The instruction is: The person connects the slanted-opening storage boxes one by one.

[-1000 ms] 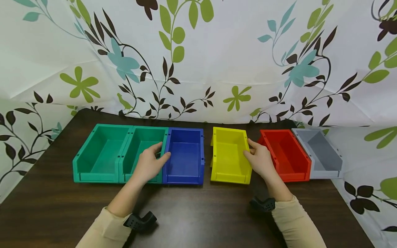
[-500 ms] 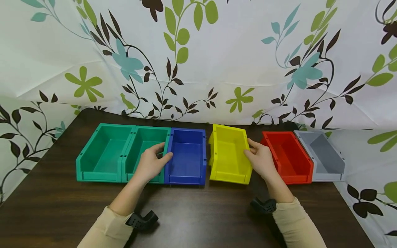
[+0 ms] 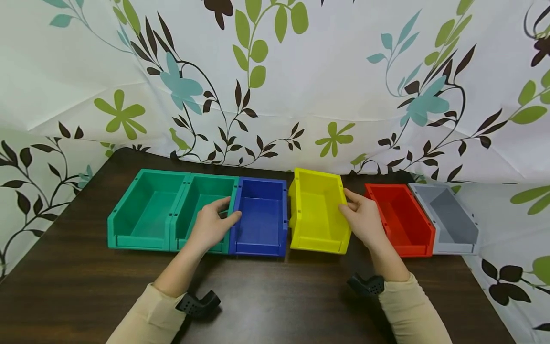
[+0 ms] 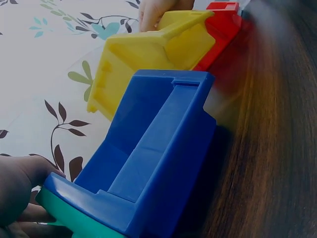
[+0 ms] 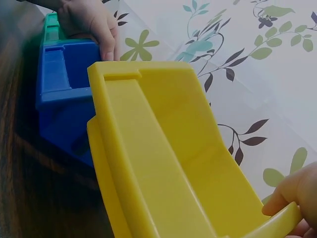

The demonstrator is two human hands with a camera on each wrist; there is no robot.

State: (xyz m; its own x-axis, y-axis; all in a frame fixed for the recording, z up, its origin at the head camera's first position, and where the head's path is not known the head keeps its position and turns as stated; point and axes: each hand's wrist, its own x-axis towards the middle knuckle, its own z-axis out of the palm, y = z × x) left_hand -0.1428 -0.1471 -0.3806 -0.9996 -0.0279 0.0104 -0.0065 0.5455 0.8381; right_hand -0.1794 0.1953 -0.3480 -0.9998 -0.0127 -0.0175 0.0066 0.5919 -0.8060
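Spanning the join of the blue bin (image 3: 261,217) and the second green bin (image 3: 208,188), my left hand (image 3: 209,225) pinches their adjoining walls, its thumb on the blue side and the fingers on the green side. My right hand (image 3: 365,220) grips the right wall of the yellow bin (image 3: 317,210), thumb on the inside rim. That bin is raised and tilted a little, with a narrow gap between it and the blue one. In the right wrist view, only some fingers (image 5: 290,193) of the right hand show at the yellow rim.
Another green bin (image 3: 148,205) stands at the left end of the row. To the right, a red bin (image 3: 401,217) adjoins a grey bin (image 3: 451,215). All stand on a dark wooden table (image 3: 275,296), before a leaf-patterned cloth (image 3: 292,95).
The yellow bin has risen slightly in the right hand and tilted more. The left hand keeps its hold on the blue and green walls. The whole view has shifted slightly.
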